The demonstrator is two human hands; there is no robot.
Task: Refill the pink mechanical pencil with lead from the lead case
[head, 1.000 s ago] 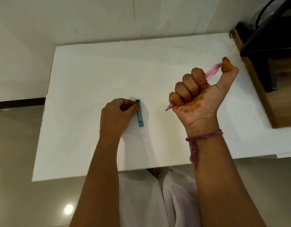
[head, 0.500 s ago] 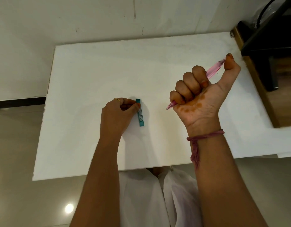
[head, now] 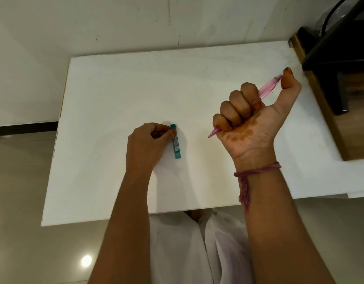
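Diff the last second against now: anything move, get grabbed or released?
Barely anything. The right hand drifted slightly up and right, fist shut on the translucent pink mechanical pencil, thumb on its end. The left hand stayed against the teal rectangular lead case on the white table.

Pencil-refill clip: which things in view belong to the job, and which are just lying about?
Job:
- pink mechanical pencil, gripped in the right hand
- teal lead case, flat on the white table, touched by the left hand

Lying about:
- black object on the wooden unit
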